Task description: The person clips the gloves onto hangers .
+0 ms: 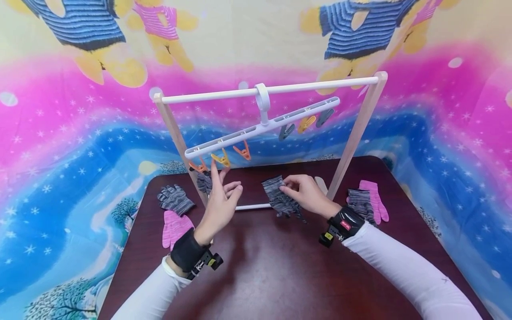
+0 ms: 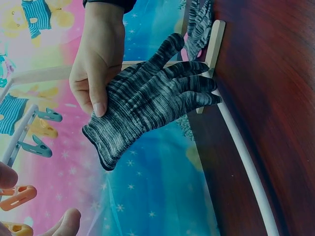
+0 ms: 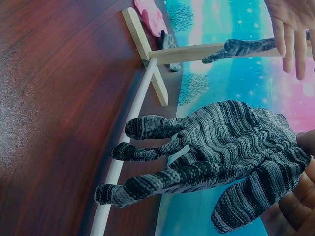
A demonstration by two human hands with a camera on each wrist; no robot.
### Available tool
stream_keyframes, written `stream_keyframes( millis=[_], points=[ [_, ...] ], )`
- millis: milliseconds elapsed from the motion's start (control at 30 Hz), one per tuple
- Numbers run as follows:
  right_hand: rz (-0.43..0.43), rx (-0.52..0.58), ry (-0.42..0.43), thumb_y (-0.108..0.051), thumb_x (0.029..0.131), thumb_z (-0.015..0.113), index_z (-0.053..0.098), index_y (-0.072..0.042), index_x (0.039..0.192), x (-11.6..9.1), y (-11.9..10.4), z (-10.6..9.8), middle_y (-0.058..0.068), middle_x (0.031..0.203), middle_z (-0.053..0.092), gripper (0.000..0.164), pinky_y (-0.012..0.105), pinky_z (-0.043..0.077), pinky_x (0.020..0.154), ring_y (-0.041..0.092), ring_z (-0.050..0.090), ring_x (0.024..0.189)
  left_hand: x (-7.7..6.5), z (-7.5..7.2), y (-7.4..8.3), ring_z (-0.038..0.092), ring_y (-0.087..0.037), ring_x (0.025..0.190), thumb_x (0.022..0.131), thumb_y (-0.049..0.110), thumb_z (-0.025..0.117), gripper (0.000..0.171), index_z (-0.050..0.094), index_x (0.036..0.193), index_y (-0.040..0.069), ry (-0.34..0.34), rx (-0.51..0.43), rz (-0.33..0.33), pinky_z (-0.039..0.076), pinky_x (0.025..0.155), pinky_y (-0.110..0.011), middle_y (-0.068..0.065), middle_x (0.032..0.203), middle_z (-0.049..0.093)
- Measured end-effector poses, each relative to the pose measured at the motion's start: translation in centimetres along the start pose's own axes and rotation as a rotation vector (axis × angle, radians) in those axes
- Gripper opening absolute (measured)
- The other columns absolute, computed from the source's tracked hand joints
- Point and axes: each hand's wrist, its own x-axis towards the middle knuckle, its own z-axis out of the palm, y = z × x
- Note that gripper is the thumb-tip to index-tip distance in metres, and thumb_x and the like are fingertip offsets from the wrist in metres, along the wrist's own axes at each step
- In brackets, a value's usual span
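Note:
My right hand (image 1: 310, 193) pinches the cuff of a black-and-grey knitted glove (image 2: 147, 93) between thumb and fingers. The glove hangs fingers-down in front of the drying rack. My left hand (image 1: 222, 200) is raised with its fingers extended and spread, right by a yellow clothespin (image 1: 221, 158) under the white clip hanger (image 1: 262, 129). An orange clothespin (image 1: 242, 151) hangs just to the right of it. At the hanger's lower left end, another orange clothespin (image 1: 198, 166) has a second black-and-grey glove (image 1: 204, 182) below it, partly hidden behind my left hand.
The hanger hooks over the white top bar (image 1: 320, 84) of a wooden-sided rack and tilts down leftward. Grey and yellow clothespins (image 1: 306, 124) hang at its right. Grey (image 1: 175, 200) and pink gloves (image 1: 176, 226) lie on the table at left; another pink glove (image 1: 376, 200) overlaps a grey one at right.

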Motion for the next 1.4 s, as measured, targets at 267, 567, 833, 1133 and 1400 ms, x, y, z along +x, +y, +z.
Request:
stream_keyframes(
  millis=[267, 567, 833, 1133, 1400],
  points=[
    [0.003, 0.005, 0.002, -0.021, 0.097, 0.069, 0.075, -0.011, 0.102, 0.2, -0.5, 0.0, -0.001, 0.080, 0.070, 0.013, 0.026, 0.048, 0.064, 0.011, 0.059, 0.068, 0.6, 0.0, 0.4, 0.045, -0.025, 0.146, 0.103, 0.018, 0.055, 0.095, -0.021, 0.158, 0.036, 0.019, -0.034, -0.005, 0.042, 0.115, -0.045, -0.006, 0.172, 0.004],
    [-0.022, 0.035, 0.000, -0.018, 0.096, 0.069, 0.075, -0.008, 0.101, 0.6, -1.3, 0.4, 0.000, 0.079, 0.070, 0.012, 0.024, 0.046, 0.062, 0.012, 0.057, 0.065, 1.3, 0.1, 1.0, 0.015, -0.023, 0.159, 0.104, 0.017, 0.054, 0.094, -0.021, 0.160, 0.026, 0.043, -0.044, 0.033, 0.026, 0.124, -0.050, -0.009, 0.172, -0.006],
    [-0.028, 0.045, 0.003, -0.018, 0.096, 0.070, 0.076, -0.008, 0.101, 1.0, -1.5, 0.9, 0.001, 0.079, 0.070, 0.013, 0.024, 0.046, 0.062, 0.010, 0.056, 0.065, 2.0, -0.2, 1.6, 0.011, -0.019, 0.159, 0.105, 0.019, 0.052, 0.090, -0.020, 0.160, 0.028, 0.068, -0.074, 0.003, 0.023, 0.127, -0.043, -0.004, 0.172, -0.007],
    [-0.021, 0.054, -0.001, -0.018, 0.096, 0.070, 0.076, -0.008, 0.101, 1.1, -1.6, 1.0, 0.001, 0.079, 0.070, 0.012, 0.024, 0.046, 0.062, 0.012, 0.057, 0.066, 2.9, -0.1, 1.7, 0.014, -0.018, 0.159, 0.104, 0.013, 0.050, 0.086, -0.014, 0.161, 0.020, 0.129, -0.141, 0.046, 0.021, 0.128, -0.037, -0.002, 0.171, 0.014],
    [-0.028, 0.061, 0.002, -0.017, 0.095, 0.071, 0.076, -0.008, 0.101, 1.1, -1.4, 1.3, 0.001, 0.078, 0.070, 0.012, 0.024, 0.046, 0.062, 0.011, 0.057, 0.066, 3.3, -0.2, 1.9, 0.021, -0.020, 0.158, 0.104, 0.010, 0.050, 0.078, -0.001, 0.161, 0.022, 0.177, -0.158, 0.062, 0.023, 0.127, -0.042, -0.002, 0.166, 0.025]
  ],
)
